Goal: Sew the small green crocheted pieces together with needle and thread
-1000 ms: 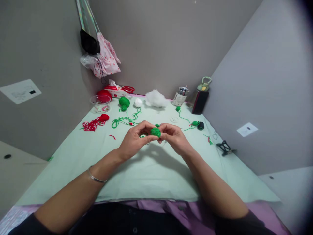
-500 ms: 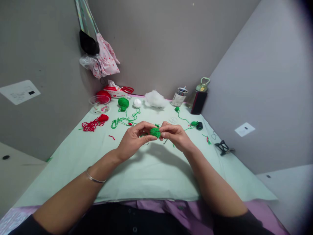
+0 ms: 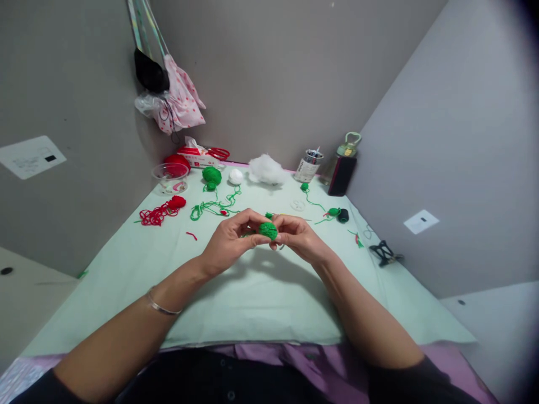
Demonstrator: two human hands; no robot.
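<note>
Above the middle of the table, my left hand [image 3: 229,238] pinches a small, rounded green crocheted piece [image 3: 268,230] between thumb and fingers. A dark slit or line runs across its right side. My right hand [image 3: 301,238] is closed at the right edge of the same piece, thumb tip against it. Behind the right fingers shows a thin yellowish stick-like thing [image 3: 290,215]; whether the hand holds it, I cannot tell. A bit of green yarn [image 3: 268,215] shows just past the fingertips. The inner sides of the fingers are hidden.
Past my hands lie a green yarn ball [image 3: 211,175], red yarn [image 3: 162,212], a white ball [image 3: 235,177] and white stuffing [image 3: 266,170]. A clear tub [image 3: 170,182], a tin [image 3: 309,167], a bottle [image 3: 348,147] and a phone [image 3: 342,176] stand farther back. A black clip [image 3: 385,253] lies right.
My right fingers have shifted slightly down and closer against the green crocheted piece, which has turned a little. The yellowish stick-like thing now shows behind the right hand.
</note>
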